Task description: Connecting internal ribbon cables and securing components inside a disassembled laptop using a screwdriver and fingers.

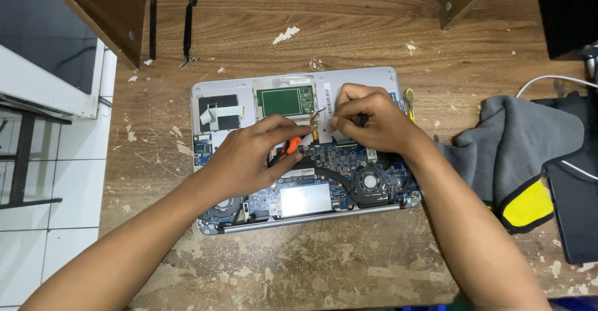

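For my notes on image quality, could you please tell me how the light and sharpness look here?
Head view: even, soft light, only faint shadows under both hands; mild glare on the laptop's silver plate; the opened laptop and wooden table are sharp, with slight wide-angle bending at the edges.

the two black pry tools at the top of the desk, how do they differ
The left pry tool is a plain straight bar. The right pry tool is a little bent, with a hooked top and a frayed lower tip. It also reaches further down the wooden desk. Both are black, thin and lie untouched, far from the hands.
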